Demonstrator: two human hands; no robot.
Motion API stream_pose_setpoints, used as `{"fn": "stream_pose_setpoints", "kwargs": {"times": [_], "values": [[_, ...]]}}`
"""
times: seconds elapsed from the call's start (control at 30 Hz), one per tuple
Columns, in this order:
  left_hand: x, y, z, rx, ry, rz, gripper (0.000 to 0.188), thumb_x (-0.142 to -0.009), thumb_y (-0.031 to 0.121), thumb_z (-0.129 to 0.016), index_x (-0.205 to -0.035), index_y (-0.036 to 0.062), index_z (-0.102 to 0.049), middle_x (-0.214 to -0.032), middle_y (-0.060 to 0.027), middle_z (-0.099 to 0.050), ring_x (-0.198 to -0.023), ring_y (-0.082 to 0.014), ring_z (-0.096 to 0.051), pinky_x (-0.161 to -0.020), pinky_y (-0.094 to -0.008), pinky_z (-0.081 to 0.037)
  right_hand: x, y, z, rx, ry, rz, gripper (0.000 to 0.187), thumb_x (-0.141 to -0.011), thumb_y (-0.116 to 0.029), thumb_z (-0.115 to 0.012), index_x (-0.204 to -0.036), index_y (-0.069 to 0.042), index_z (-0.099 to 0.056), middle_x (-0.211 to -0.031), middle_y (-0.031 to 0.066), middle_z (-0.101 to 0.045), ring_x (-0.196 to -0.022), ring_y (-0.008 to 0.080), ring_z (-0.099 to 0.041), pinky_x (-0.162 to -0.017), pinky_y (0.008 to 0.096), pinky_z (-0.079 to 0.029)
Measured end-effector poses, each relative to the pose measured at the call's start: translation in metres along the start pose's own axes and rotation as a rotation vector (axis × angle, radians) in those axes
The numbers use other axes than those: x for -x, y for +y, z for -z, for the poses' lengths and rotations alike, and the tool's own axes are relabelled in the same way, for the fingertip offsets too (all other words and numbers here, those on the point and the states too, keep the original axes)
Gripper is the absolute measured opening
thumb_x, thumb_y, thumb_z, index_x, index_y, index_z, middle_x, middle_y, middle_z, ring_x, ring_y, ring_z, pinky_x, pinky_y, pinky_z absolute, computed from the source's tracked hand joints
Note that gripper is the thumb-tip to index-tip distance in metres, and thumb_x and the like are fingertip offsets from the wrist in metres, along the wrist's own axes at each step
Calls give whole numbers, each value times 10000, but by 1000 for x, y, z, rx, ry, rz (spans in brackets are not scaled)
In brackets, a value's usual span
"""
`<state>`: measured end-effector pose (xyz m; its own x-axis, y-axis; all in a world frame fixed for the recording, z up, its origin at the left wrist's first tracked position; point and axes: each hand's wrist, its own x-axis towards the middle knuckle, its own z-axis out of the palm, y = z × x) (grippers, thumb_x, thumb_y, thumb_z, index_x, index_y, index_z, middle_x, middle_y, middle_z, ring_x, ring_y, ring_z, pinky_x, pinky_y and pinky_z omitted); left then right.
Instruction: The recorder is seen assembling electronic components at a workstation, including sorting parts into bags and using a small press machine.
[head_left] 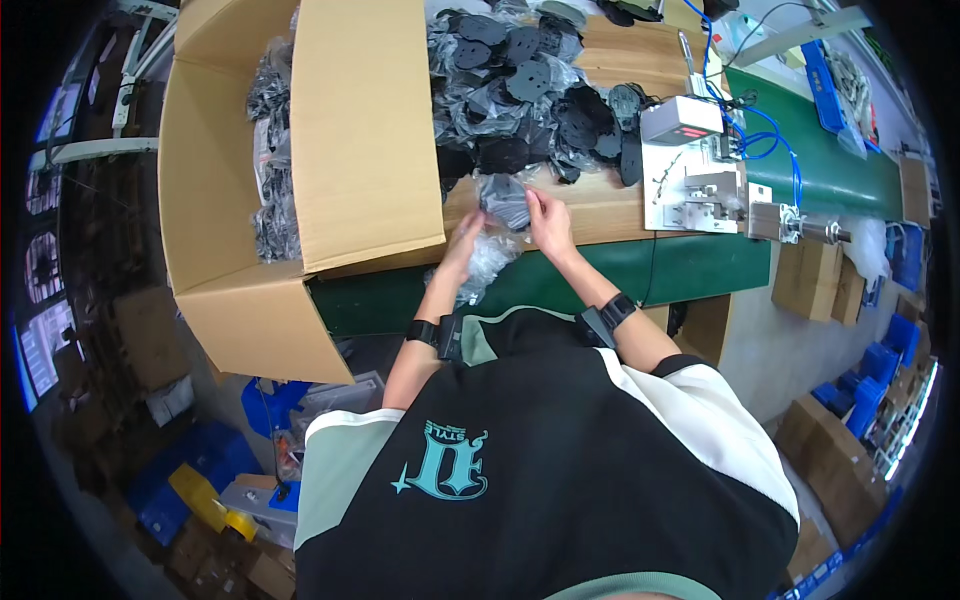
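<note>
The right hand (pixel 551 225) pinches the right edge of a dark, plastic-wrapped piece (pixel 503 204), its thumb and fingers closed together there. The left hand (pixel 464 245) is at the lower left of the same piece, its fingers partly curled; whether they grip it or only touch it, I cannot tell. The piece is held between the two hands, over the near part of the wooden bench (pixel 615 210). Just below it, beside the left hand, is a crumpled clear plastic bag (pixel 490 260) that overlaps the green strip (pixel 590 283) along the near side. Beyond the hands spreads a heap of flat black parts (pixel 525 80), many in clear wrapping. To the left stands an open cardboard box (pixel 365 130) with more wrapped dark items (pixel 272 150) inside. To the right, well apart from the left hand, is a metal fixture (pixel 710 190) with a white box-shaped unit (pixel 682 121) and blue tubing (pixel 795 170).
</note>
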<state>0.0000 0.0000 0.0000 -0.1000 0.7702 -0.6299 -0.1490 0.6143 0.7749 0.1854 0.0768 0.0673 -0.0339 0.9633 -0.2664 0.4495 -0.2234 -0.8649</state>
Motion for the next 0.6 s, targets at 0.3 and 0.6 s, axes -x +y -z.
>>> {"fn": "stream_pose_setpoints", "kwargs": {"times": [0.3,0.6], "values": [[-11,20,-15,616,-250,177,449,-972,436,-606,-1270,101,-578,-1118,-67,-661,-981,-182,-643,-836,-343,-522,-7,-45,36,273,67,431,215,-942,-205,-634,-849,-16,-678,-803,239,-650,-769,454,-634,-642,525,-486],[-40,-30,8,669,230,4,304,-937,315,-676,-1167,132,-600,-986,-63,-661,-867,-197,-659,-725,-359,-551,-73,1,50,-195,275,250,135,-868,-96,-665,-822,-15,-568,-760,87,-597,-733,177,-584,-703,331,-487]]}}
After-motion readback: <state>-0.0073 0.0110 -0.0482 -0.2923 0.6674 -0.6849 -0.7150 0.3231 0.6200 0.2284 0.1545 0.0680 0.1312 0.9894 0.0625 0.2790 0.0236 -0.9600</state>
